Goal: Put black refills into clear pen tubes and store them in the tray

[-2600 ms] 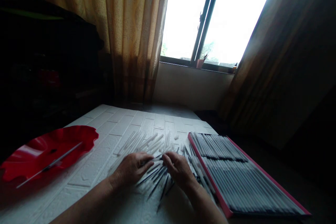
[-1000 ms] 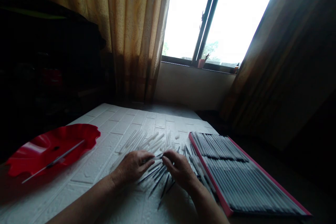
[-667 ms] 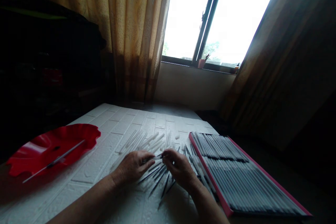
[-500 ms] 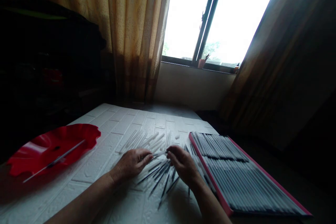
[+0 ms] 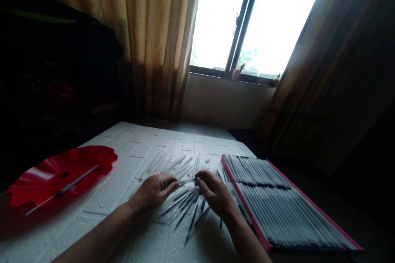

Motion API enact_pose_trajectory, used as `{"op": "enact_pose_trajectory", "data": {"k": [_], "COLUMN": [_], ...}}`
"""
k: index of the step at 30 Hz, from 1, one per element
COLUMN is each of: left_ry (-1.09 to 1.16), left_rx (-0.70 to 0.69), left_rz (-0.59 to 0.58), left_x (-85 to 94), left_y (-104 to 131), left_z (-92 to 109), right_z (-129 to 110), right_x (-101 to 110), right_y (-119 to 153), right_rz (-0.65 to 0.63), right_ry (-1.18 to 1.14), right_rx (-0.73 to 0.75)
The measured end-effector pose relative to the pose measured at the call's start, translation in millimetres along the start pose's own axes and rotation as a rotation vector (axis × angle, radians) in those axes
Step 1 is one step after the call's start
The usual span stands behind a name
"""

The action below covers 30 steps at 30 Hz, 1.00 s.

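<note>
My left hand [image 5: 157, 191] pinches one end of a thin, pale pen-like stick [image 5: 186, 181] above the middle of the table. The stick's other end is between the fingertips of my right hand [image 5: 212, 191]. Beneath and between my hands, several dark thin refills [image 5: 185, 215] lie fanned out. Clear, whitish tubes [image 5: 157, 164] lie loose just beyond my left hand. To the right of my right hand is a pink-edged box [image 5: 245, 205] with two rows of grey-white pens [image 5: 296, 218] packed side by side.
A red wavy-edged dish [image 5: 37, 176] with a long thin pen [image 5: 74, 183] across it stands at the left on the white brick-patterned table [image 5: 101, 197]. A small whitish piece [image 5: 207, 160] lies beyond my right hand. Curtains and a window are behind.
The whole view has shifted very slightly. Both hands keep almost the same pose, with the stick still held between them.
</note>
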<state>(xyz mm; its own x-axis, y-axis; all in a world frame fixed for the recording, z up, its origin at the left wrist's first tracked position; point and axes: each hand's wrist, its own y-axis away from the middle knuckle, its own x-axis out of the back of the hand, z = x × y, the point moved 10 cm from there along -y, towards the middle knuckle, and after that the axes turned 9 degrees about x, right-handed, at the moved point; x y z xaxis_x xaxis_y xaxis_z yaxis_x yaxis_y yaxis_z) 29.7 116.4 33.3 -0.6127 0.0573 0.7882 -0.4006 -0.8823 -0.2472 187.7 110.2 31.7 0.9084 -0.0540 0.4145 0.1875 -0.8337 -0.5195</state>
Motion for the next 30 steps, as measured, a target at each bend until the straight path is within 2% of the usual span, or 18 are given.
{"op": "enact_pose_trajectory", "data": {"k": [5,10,16,22,30], "left_ry": [-0.003,-0.001,0.0,0.006,0.034], "left_rx": [-0.005,-0.008,-0.004,0.004,-0.008], "left_rz": [-0.002,-0.008,-0.014,-0.008,-0.002], "left_x": [0.5,0.4,1.1,2.6,2.3], "left_y": [0.2,0.3,1.4,0.9,0.5], "left_z": [1.1,2.8,4.3,4.2,5.1], "right_z": [0.8,1.8,-2.3,-3.0,4.7], "right_x": [0.0,-1.6,-1.9,-3.9,-3.1], "right_y": [0.2,0.9,0.7,0.6,1.6], "right_rz": [-0.024,-0.033,-0.051,-0.064,-0.037], "right_ry": [0.085,0.019,0.084,0.03,0.001], "right_rx": [-0.026,-0.025,-0.043,-0.029,-0.068]}}
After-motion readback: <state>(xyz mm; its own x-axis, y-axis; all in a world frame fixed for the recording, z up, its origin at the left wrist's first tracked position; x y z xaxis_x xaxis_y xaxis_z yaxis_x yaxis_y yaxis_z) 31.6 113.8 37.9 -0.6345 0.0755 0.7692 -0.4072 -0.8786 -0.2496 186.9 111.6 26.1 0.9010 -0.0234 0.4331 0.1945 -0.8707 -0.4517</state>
